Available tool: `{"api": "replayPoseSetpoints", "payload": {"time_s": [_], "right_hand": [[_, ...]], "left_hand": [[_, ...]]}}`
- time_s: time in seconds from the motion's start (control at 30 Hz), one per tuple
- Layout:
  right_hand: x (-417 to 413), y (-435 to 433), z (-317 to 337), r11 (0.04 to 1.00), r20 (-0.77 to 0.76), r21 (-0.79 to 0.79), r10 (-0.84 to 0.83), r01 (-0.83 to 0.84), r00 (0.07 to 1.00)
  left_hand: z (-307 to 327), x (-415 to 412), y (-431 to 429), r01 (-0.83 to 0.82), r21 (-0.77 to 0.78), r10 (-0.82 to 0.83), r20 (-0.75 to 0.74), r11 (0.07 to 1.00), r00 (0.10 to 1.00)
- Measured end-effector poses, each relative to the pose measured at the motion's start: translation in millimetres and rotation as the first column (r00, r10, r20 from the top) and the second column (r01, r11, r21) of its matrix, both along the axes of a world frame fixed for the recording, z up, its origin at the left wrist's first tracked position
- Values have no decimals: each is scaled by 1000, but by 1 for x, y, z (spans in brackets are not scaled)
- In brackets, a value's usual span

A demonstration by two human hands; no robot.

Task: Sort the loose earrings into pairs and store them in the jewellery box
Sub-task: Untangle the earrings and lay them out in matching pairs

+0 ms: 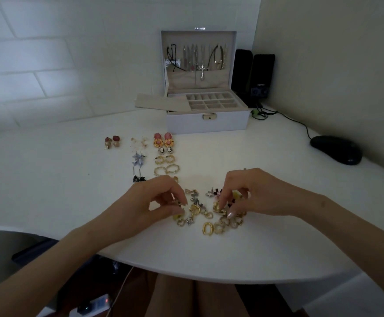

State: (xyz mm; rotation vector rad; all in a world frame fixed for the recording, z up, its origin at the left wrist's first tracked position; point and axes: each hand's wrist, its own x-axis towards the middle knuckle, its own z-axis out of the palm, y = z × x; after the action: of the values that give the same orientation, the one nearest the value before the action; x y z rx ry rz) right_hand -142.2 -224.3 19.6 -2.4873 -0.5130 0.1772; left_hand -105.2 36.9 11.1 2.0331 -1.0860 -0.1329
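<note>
A heap of loose earrings (pixel 206 215), mostly gold, lies on the white table near its front edge. My left hand (pixel 161 200) is at the heap's left side, and its fingertips pinch a small gold earring. My right hand (pixel 246 193) is at the heap's right side, fingers curled down onto a gold earring (pixel 218 207). Sorted pairs lie in rows behind: pink and gold pairs (pixel 163 139), gold hoops (pixel 167 169), blue flower earrings (pixel 138 160), red-stone ones (pixel 112 141). The white jewellery box (pixel 207 120) stands open at the back, showing its divided tray.
A beige insert (pixel 159 102) rests on the box's left edge. Necklaces hang in the lid. Two black speakers (pixel 256 76) stand right of the box, with cables running to a black mouse (pixel 336 149). The table's curved front edge (pixel 186 274) is close to my lap.
</note>
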Motion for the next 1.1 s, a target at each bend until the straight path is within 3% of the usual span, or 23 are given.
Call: {"api": "replayPoseSetpoints", "payload": {"time_s": [0.17,0.37,0.7,0.87,1.1], "right_hand": [[-1,3,-1,1000,26,-21,14,-14,1000],[-4,7,1,990,58,-134,40,-32,997],[2,6,2,998,-4,-59,9,-9,1000],[3,6,0,1000,-19,-29,2,-2,1000],[1,9,5,987,-42,-160,9,-15,999]], "left_hand": [[-2,-1,-2,-55,-80,49,-78,995,996],[-1,-1,-3,-116,-67,107,-127,991,986],[2,-1,-11,-309,-113,272,-256,944,927],[4,-3,-12,-319,-109,285,-249,941,926],[3,-5,-11,-287,-87,264,-211,954,941]]}}
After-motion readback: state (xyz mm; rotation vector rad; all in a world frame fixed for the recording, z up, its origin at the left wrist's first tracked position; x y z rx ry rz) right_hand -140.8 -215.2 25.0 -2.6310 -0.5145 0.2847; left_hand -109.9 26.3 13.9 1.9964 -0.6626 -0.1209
